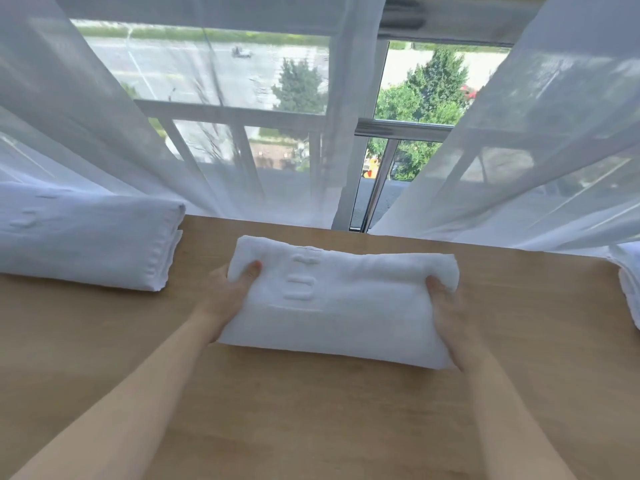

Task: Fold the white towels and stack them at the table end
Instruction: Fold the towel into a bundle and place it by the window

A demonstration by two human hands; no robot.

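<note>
A folded white towel (346, 303) with an embossed mark lies in the middle of the wooden table (311, 410). My left hand (230, 292) grips its left end, thumb on top and fingers hidden underneath. My right hand (446, 306) grips its right end the same way. A stack of folded white towels (86, 240) rests at the table's left end, apart from my hands. More white towel fabric (628, 289) shows at the right edge, cut off by the frame.
Sheer white curtains (173, 133) hang along the far table edge in front of a window (363, 150). Bare wood stretches between the held towel and the left stack, and in front of me.
</note>
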